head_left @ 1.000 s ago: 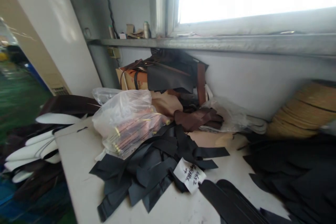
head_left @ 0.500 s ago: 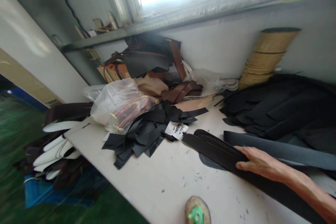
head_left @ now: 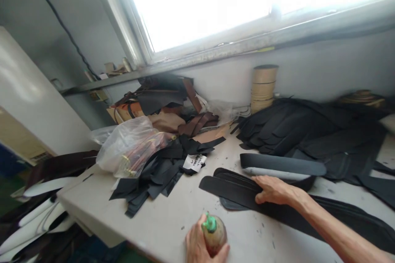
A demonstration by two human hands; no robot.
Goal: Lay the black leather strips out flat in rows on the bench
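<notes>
My right hand (head_left: 273, 189) lies palm down on a stack of long black leather strips (head_left: 230, 187) in the middle of the white table (head_left: 173, 222), fingers curled over the stack's edge. My left hand (head_left: 199, 246) is wrapped round a small brown bottle with a green cap (head_left: 212, 232) at the table's near edge. A padded black strip with a pale underside (head_left: 282, 166) rests just beyond my right hand.
A heap of black leather offcuts with a white handwritten label (head_left: 194, 162) lies left of centre, beside a clear plastic bag (head_left: 129, 146). Brown leather scraps and a box are piled by the wall. A roll of tan tape (head_left: 262, 86) stands under the window. More black pieces (head_left: 308, 129) cover the right.
The view has swung right and up across the table. My right hand came into view on the black strips, and my left hand has now closed round the green-capped bottle.
</notes>
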